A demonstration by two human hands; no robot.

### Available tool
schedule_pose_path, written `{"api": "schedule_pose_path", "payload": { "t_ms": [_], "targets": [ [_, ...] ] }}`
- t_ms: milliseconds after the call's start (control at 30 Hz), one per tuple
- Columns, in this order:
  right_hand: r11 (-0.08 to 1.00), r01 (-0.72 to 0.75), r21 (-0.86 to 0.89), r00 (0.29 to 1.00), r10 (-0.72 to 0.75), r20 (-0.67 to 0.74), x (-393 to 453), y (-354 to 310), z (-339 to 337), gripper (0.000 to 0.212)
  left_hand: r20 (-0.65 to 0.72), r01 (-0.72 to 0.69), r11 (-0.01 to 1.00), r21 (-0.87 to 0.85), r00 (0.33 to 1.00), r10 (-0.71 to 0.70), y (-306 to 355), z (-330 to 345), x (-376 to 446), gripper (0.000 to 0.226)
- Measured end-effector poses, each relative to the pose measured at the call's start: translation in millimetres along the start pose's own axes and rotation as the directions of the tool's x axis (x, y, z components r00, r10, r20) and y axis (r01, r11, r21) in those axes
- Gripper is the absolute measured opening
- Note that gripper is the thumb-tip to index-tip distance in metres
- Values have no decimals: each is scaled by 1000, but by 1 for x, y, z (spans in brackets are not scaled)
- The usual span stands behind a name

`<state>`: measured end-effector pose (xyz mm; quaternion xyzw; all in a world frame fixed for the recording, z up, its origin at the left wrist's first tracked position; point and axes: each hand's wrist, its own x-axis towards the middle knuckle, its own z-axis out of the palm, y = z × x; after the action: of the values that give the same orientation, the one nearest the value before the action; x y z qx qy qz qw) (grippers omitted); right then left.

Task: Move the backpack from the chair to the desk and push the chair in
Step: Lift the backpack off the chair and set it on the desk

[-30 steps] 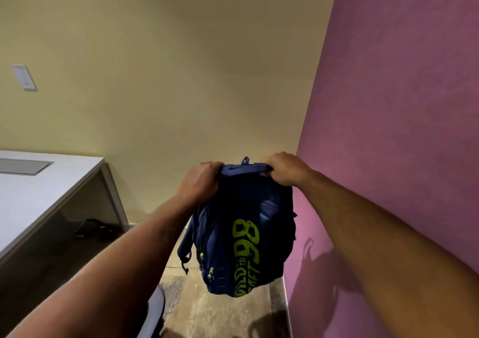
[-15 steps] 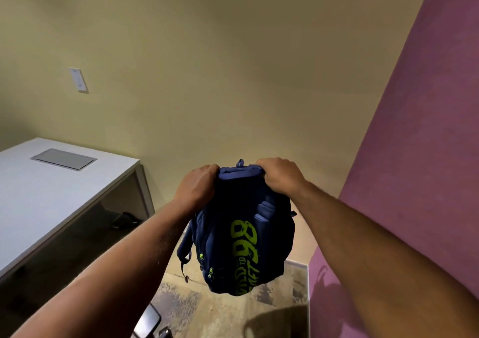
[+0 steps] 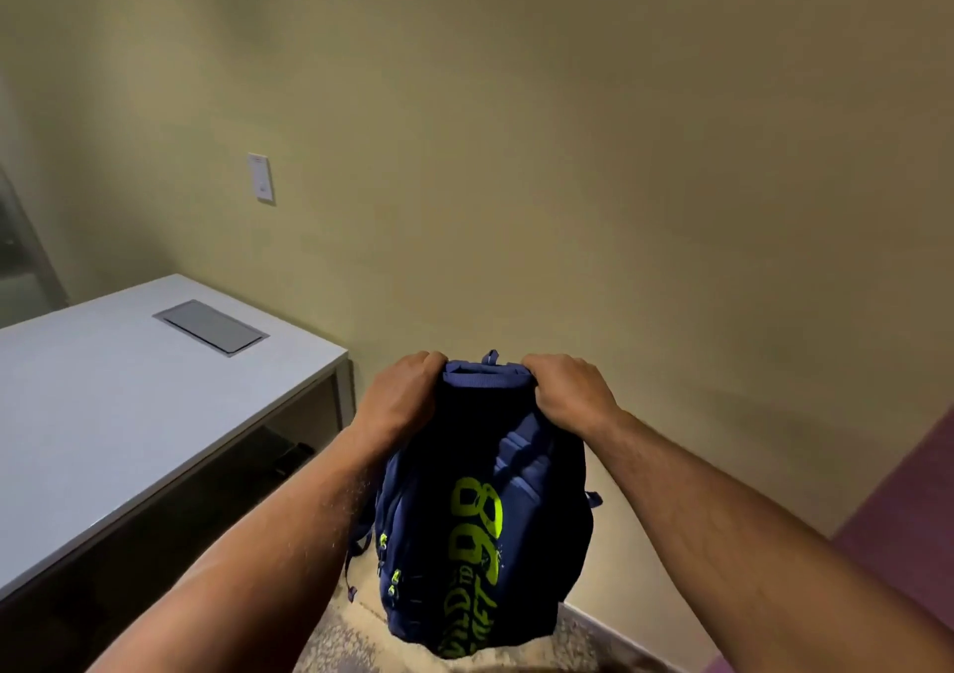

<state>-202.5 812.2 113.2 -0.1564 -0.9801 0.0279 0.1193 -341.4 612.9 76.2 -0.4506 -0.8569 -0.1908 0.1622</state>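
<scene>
hands [image 3: 400, 397] [image 3: 568, 393] outstretched, gripping hanging backpack [image 3: 485, 528] top.

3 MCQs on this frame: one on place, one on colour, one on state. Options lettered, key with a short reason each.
1. Where is the desk relative to the backpack?
A. to its left
B. to its right
C. under it

2. What colour is the print on the backpack?
A. white
B. neon green
C. red

3. How is the backpack held?
A. resting on the desk
B. hanging from one hand
C. in the air, gripped by both hands

Key:
1 A, the desk fills the left side.
2 B, the "98" lettering is neon green.
3 C, left hand and right hand grip its top.
</scene>
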Motion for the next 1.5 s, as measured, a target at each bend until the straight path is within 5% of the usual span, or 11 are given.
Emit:
{"api": "schedule_pose_path", "payload": {
  "t_ms": [533,1033,1300,1500],
  "targets": [
    [946,309,96,950,-301,-86,214,-73,58,15,-85,369,923,110,929,-361,-159,-3,66,19],
    [748,639,181,769,-614,-175,416,-151,87,11,-153,533,730,428,839,-523,-292,-40,155,8],
    [674,720,165,678,-634,-371,503,-210,50,7,-334,550,678,487,835,-437,-373,-96,221,16],
    [694,701,161,679,-581,-449,571,-256,48,10,-376,499,680,537,863,-336,-446,-122,278,14]
  ]
}}
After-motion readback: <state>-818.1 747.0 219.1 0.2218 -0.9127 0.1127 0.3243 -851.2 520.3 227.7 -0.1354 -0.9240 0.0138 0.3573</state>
